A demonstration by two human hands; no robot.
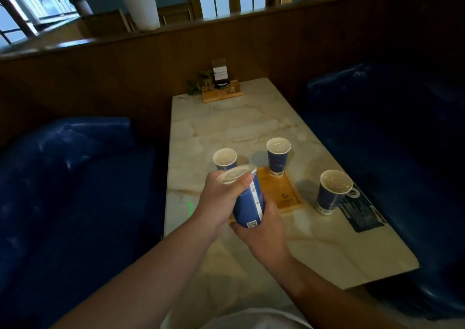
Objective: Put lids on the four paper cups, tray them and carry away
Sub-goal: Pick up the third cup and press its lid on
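Left hand presses clear lid onto blue paper cup; right hand grips its base. Three cups on worktop unlidded, one on wooden tray.

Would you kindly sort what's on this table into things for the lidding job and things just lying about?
For the job:
held cup
clear lid
three standing cups
wooden tray

Lying about:
dark leaflet
far stand with plant and card
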